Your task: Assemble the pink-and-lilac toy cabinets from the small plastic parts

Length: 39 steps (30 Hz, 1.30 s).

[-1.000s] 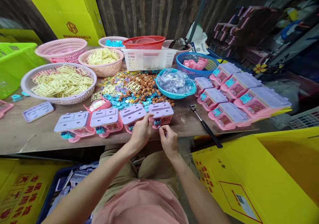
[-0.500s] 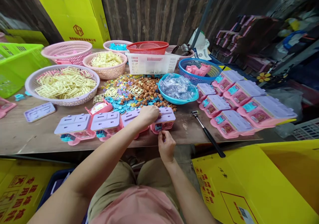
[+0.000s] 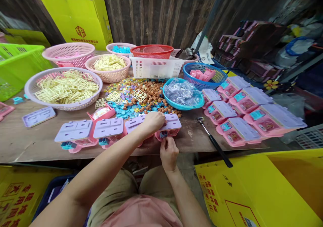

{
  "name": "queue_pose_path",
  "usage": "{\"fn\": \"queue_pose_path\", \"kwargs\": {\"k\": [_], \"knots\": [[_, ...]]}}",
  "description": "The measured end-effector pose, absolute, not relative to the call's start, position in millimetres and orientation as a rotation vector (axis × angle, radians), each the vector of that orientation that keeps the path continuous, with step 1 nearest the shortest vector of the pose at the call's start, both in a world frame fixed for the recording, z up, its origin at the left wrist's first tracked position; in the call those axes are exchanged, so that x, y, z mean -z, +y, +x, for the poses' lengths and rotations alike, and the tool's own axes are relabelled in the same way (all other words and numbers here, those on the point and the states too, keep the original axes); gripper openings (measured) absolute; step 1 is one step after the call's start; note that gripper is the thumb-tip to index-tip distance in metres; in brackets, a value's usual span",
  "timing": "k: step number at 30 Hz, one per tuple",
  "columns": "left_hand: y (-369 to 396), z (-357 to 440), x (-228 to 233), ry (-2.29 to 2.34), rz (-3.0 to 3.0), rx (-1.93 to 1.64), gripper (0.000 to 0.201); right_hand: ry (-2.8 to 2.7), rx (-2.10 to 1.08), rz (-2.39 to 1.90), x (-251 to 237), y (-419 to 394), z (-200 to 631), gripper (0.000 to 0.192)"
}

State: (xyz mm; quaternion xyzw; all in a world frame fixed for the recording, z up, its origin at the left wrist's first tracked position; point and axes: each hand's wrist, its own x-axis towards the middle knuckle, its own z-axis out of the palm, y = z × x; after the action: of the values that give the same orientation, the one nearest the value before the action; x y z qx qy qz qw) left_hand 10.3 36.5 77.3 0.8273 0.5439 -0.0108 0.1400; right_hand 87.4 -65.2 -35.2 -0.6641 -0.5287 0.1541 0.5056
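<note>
A pink plastic toy with a lilac lid (image 3: 172,122) stands at the right end of the front row. My left hand (image 3: 154,122) is closed over the left side of its lid; the fingertips are hidden behind the hand. Below it, my right hand (image 3: 169,154) pinches at the toy's front near a small blue part (image 3: 163,133). What lies between those fingers is too small to make out. More of these toys stand to the left, among them one with a lilac lid (image 3: 109,127) and another at the row's end (image 3: 74,131).
A hammer (image 3: 213,141) lies right of my hands, its handle over the table edge. Finished-looking toys (image 3: 237,130) stand beyond it. Behind are loose brown pieces (image 3: 151,91), a turquoise basin (image 3: 183,106) of clear parts and a lilac basket (image 3: 63,105) of cream frames. Yellow cartons (image 3: 242,183) flank me.
The whole view has shifted slightly, so the table sits a little lower. Both hands stay at the same toy with almost the same grip.
</note>
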Motion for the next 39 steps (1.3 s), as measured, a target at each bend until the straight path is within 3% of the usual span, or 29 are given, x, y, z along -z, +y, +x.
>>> {"fn": "queue_pose_path", "kwargs": {"k": [7,11,14,17,23,28,35,39], "knots": [[32.8,6.4,-89.4,1.563,2.389,-0.054,0.027,-1.197,-0.580,-1.540,19.8,-70.7,96.8,0.018],[-11.6,-6.0,-82.1,1.569,2.299,-0.337,0.027,-0.831,-1.050,-1.240,-7.6,-81.3,104.9,0.024],[-57.0,-13.9,-62.0,1.450,1.979,-0.488,0.014,-0.524,-1.304,-0.961,-29.9,-87.4,96.4,0.028],[-86.3,-17.4,-43.4,1.396,1.639,-0.655,0.009,-0.466,-1.330,-0.900,-39.9,-93.6,72.6,0.031],[-91.2,-26.8,-27.5,1.249,1.275,-1.049,0.018,-0.765,-1.136,-0.969,-27.8,-106.0,38.6,0.032],[-85.7,-51.0,-25.3,0.936,0.921,-0.900,0.041,-1.273,-0.955,-1.190,-23.5,-103.5,55.9,0.021],[-87.9,-55.2,-28.8,0.827,0.630,-0.884,0.046,-1.077,-1.291,-1.144,-9.2,-99.8,51.5,0.014],[-80.2,-43.0,-9.9,0.850,0.545,-1.015,0.049,-1.019,-1.312,-1.097,3.9,-87.1,46.2,0.014]]}}
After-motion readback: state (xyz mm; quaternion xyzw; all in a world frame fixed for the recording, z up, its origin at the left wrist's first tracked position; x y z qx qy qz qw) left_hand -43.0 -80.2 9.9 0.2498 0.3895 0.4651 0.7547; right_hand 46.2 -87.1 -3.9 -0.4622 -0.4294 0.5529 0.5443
